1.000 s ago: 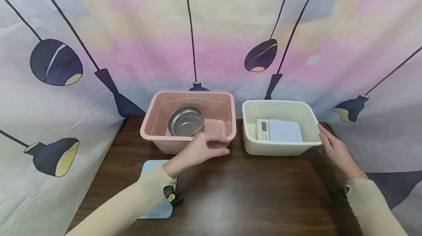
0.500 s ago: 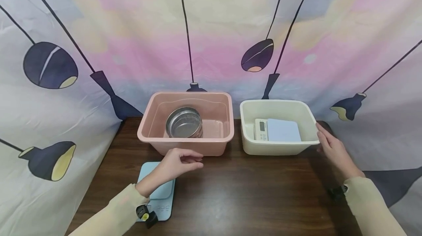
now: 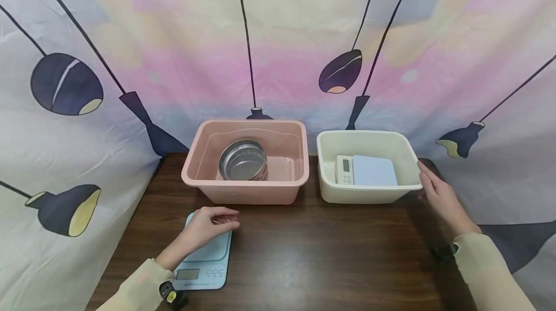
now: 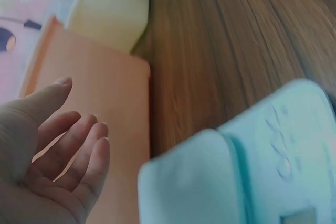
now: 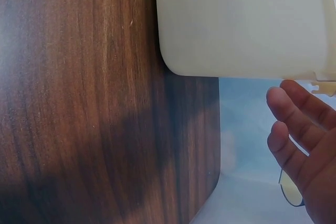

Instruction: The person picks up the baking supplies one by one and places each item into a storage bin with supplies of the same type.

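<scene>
My left hand [image 3: 206,226] hovers over the upper part of a light blue kitchen scale [image 3: 204,272], its fingers loosely bent with nothing between them. In the left wrist view the same hand [image 4: 58,156] hangs beside the scale's platform [image 4: 189,177]. At the right, my right hand [image 3: 443,200] has its fingertips at the right rim of a cream bin [image 3: 360,195]. Inside that bin lies a white kitchen scale [image 3: 374,171] with a small display. In the right wrist view the fingers [image 5: 289,108] are relaxed near the bin's side.
A pink bin [image 3: 252,194] stands left of the cream one, with a round metal sieve [image 3: 243,161] inside. Both bins are at the back of the dark wooden table [image 3: 312,253]. Behind them hangs a cloth [image 3: 286,60] printed with lamps.
My left hand has drawn back from the pink bin's front rim, moving left and toward me until over the blue scale. The right hand stays by the cream bin.
</scene>
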